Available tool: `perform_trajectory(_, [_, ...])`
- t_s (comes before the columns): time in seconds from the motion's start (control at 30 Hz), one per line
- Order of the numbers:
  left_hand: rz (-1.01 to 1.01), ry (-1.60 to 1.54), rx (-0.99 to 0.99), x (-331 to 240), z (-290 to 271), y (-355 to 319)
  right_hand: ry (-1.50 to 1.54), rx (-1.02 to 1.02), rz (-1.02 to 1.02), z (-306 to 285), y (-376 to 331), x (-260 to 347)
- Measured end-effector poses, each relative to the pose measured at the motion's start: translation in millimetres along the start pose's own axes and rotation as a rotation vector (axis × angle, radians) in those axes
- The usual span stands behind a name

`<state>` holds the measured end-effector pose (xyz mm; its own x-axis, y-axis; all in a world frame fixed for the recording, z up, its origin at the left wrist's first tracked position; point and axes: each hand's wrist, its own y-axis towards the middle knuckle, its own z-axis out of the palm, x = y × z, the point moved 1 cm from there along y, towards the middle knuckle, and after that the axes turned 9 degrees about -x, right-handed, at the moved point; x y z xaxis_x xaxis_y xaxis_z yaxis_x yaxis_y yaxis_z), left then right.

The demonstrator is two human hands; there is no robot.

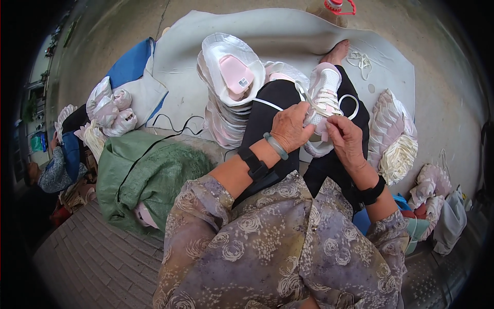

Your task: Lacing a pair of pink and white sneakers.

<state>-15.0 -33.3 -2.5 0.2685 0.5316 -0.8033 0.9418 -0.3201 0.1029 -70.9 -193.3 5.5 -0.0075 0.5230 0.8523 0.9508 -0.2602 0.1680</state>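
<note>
A white and pink sneaker (327,85) rests across my black-trousered lap, toe pointing away, partly laced. Its white shoelace (350,98) loops out on both sides of the eyelets. At the shoe's ankle end, my left hand (292,126) is closed with thumb and fingers pinched on the lace; the exact grip is partly hidden. My right hand (348,138) pinches the lace on the other side of the tongue (320,126). Left of my knee, a tall stack of white and pink shoe uppers (226,113) has a pink insole-shaped piece (236,74) on top.
A pale sheet (180,56) lies under the work. A spare lace (362,64) lies near my bare foot (337,52). Bundled uppers (386,121) and a bunch of laces (399,157) sit at right. A green sack (146,172) stands left; another person (59,167) sits beyond.
</note>
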Motion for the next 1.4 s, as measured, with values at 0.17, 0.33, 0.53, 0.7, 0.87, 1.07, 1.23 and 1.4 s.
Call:
perform_trajectory(0.17, [0.049, 0.203, -0.006, 3, 4, -1, 0.157, 0.204, 0.441, 32, 7, -7])
perform_trajectory(0.33, [0.005, 0.229, 0.036, 8, 9, -1, 0.145, 0.239, 0.478, 40, 8, -15])
perform_trajectory(0.53, [-0.022, 0.161, 0.05, 13, 11, 6, -0.112, 0.109, 0.299, 50, 2, -11])
perform_trajectory(0.7, [-0.028, 0.119, 0.063, 10, 6, 6, -0.309, 0.198, 0.035, 6, -1, -7])
perform_trajectory(0.87, [-0.04, 0.118, 0.071, 7, 5, 6, -0.024, 0.164, 0.612, -90, -29, -34])
perform_trajectory(1.07, [-0.247, -0.016, 0.027, 14, 1, 14, 0.165, 0.198, 0.622, -99, -42, -56])
perform_trajectory(1.23, [-0.33, 0.069, 0.015, 24, -3, 29, -0.317, 0.109, 0.08, -85, -19, -43])
perform_trajectory(1.4, [-0.063, 0.084, 0.001, 19, -9, 38, -0.533, 0.016, -0.272, -70, -11, -28])
